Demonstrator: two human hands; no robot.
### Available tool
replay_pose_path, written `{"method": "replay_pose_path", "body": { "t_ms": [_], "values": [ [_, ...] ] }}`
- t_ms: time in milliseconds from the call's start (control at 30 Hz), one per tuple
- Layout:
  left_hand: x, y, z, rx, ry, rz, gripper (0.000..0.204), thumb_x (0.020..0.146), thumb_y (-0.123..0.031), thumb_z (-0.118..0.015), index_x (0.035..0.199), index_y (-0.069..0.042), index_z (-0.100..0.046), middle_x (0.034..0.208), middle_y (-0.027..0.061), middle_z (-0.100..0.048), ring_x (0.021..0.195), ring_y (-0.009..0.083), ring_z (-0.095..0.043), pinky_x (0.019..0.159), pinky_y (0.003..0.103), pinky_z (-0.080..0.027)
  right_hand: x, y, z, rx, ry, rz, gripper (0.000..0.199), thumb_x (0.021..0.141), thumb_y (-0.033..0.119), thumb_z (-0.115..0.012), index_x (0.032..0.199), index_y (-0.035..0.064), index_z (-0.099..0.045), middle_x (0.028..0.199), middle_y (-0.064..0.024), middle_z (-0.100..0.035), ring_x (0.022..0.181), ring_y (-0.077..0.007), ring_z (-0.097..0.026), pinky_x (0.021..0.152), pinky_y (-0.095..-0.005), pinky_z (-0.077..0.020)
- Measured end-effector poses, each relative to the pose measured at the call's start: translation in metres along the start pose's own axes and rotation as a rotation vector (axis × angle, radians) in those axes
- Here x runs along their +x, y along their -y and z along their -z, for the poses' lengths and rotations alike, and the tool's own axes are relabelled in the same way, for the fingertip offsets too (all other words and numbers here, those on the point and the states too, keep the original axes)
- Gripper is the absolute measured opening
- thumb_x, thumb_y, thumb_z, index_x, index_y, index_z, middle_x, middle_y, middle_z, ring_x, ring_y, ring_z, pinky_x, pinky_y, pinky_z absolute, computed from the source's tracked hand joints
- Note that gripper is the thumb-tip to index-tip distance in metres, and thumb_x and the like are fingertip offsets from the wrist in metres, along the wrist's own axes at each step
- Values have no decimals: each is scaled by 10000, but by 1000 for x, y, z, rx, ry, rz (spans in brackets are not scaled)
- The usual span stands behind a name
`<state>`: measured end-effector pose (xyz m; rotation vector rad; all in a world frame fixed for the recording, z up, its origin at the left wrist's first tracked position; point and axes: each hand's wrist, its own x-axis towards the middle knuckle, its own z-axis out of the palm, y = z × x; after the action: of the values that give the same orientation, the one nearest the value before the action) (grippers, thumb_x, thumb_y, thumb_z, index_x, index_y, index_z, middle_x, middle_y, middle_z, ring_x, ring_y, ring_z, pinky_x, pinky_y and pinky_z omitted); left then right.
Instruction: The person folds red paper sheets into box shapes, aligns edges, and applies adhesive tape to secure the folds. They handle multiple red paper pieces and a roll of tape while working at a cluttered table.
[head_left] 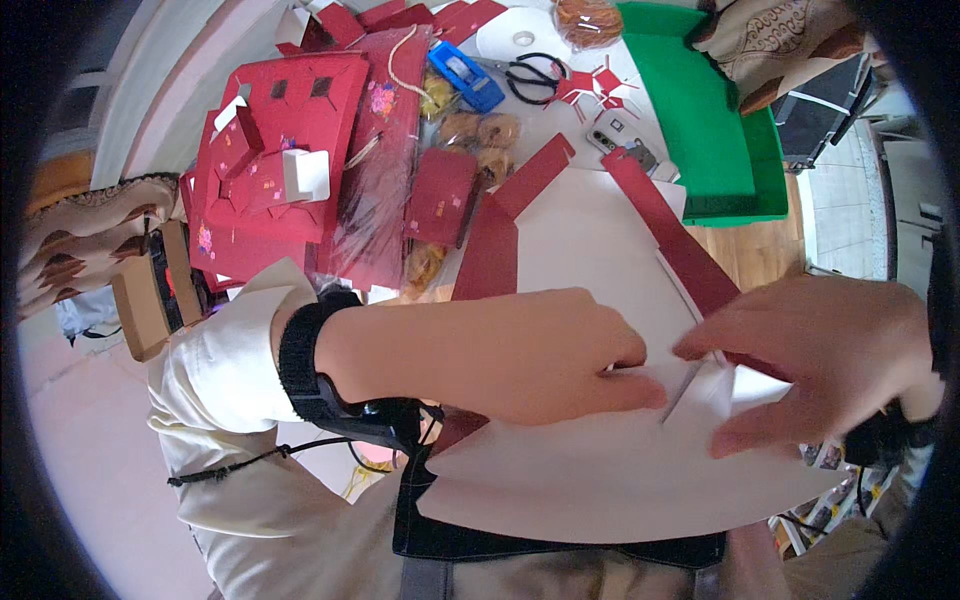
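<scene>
A large box blank lies across the table edge and my lap, pale inside with dark red side flaps. My left hand is closed over its middle, fingers curled and thumb stretched along the sheet; what they pinch, if anything, is hidden. At the right edge of the blank, my right hand, slightly blurred, has thumb and fingers around a folded white corner flap. Red side flap runs up from beside my right fingers. A black band with a dark device circles my left wrist.
Stacked red box pieces and a plastic-wrapped pack fill the left. Blue tape dispenser, black-handled scissors, tape rolls and a phone-like device lie beyond the blank. A green tray stands at the far right.
</scene>
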<state>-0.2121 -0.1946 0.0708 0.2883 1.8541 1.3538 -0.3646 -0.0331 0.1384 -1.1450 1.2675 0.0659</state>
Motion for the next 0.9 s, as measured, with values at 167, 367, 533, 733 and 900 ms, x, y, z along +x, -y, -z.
{"method": "replay_pose_path", "body": {
  "t_ms": [167, 367, 533, 733, 900],
  "values": [
    [-29, 3, 13, -159, -32, 162, 426, 991, -391, -491, 996, 22, -594, 830, 215, -598, 737, 318, -604, 653, 376, -468, 70, 7, 5, 211, 43, 12, 394, 948, 327, -551, 999, -59, -618, 809, -185, -686, 805, -314, -693, 739, -375, -533],
    [-95, 67, -11, -126, -500, 211, 534, 1018, -316, -433, 1439, 1, -343, 1345, 146, -466, 1050, 203, -511, 897, 345, -415, 77, 6, 5, 336, 57, -70, 279, 954, 230, -538, 955, -38, -615, 807, -153, -697, 792, -257, -703, 714, -363, -528],
    [-111, 77, -53, -712, -407, 251, 950, 915, -530, -565, 1531, -80, 0, 1429, 249, -368, 1170, 238, -508, 954, 352, -426, 85, 6, 3, 192, 41, 37, 268, 957, 240, -540, 914, -9, -631, 797, -145, -699, 780, -301, -689, 689, -371, -517],
    [-98, 72, -77, -590, -586, 172, 863, 896, -407, -663, 1505, -89, -141, 1351, 171, -449, 1194, 189, -492, 994, 315, -415, 88, -4, -12, 227, 75, 111, 282, 967, 273, -526, 905, 21, -634, 788, -144, -694, 764, -325, -676, 687, -390, -511],
    [-94, 61, -85, -946, -514, 207, 488, 942, -349, -609, 1303, -40, -498, 1248, 115, -537, 1113, 170, -537, 892, 317, -453, 84, -4, -24, 202, 100, 166, 296, 978, 298, -503, 901, 37, -620, 746, -163, -671, 735, -364, -657, 673, -436, -502]
  ]
}}
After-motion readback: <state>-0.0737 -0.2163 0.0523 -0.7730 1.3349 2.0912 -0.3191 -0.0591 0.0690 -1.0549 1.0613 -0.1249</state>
